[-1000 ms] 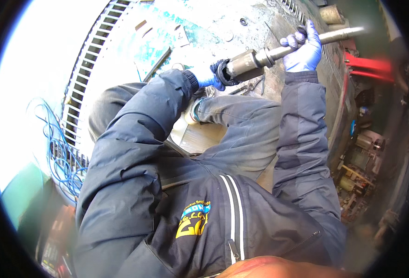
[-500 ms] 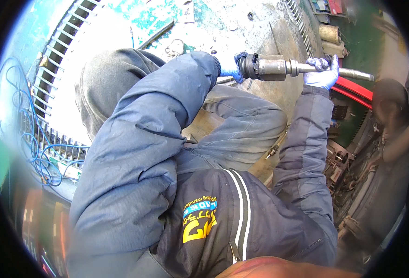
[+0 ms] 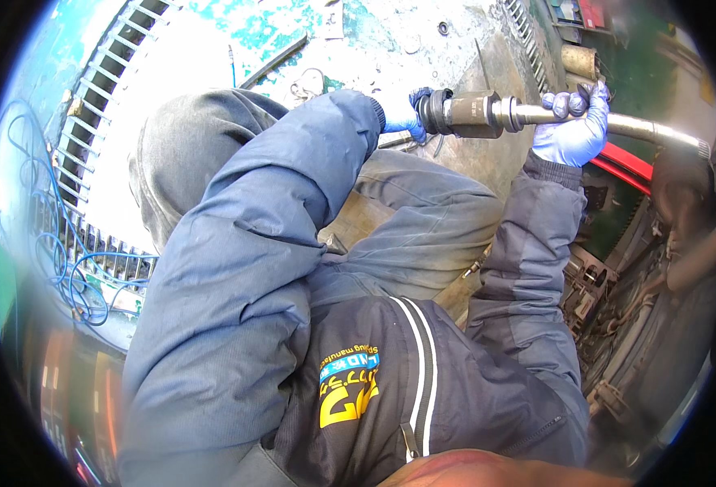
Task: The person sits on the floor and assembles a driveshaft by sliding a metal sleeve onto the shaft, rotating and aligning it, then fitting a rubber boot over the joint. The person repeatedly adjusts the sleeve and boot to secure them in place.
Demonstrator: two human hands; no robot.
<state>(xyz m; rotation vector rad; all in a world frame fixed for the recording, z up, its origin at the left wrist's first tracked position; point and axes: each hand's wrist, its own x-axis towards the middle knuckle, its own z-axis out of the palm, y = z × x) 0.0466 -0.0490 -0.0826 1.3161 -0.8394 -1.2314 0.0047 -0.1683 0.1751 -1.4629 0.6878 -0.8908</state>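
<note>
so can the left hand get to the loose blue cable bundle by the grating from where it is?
Probably not as things stand. The left hand in its blue glove is wrapped around the dark socket end of the long metal wrench, while the tangled blue cable bundle lies far off to the left, behind the raised left sleeve.

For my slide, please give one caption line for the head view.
Both blue-gloved hands, left hand and right hand, grip a long metal socket wrench.

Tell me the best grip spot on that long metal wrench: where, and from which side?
Judging by its pose, grip the bare shaft of the long metal wrench from above: it lies near level and is slim enough to wrap. The right hand grips there; the left hand steadies the thick socket end.
</note>
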